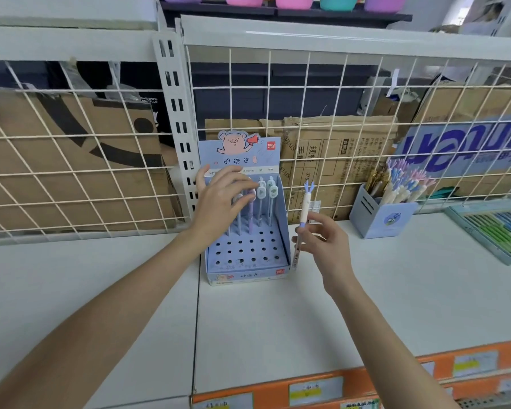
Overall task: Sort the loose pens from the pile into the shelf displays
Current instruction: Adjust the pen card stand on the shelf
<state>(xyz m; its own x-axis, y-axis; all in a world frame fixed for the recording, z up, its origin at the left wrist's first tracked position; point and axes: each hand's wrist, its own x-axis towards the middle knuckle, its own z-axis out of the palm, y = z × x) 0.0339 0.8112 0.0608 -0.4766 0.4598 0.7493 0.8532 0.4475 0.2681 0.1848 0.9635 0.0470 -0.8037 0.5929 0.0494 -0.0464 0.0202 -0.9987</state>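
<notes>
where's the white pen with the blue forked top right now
Head view, centre: the right hand holds the white pen with the blue forked top upright, just right of the blue pig display box.

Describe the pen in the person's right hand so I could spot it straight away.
Find the blue pig-themed display box standing on the white shelf against the wire grid. Just to its right, the right hand pinches one pen upright in the air. Unlike the pens in the box, which carry round oval toppers, this one ends in two blue prongs like rabbit ears.

Left hand [219, 199] extended, fingers spread loosely, right hand [322, 240] raised, pinch grip closed, both forearms bare
</notes>
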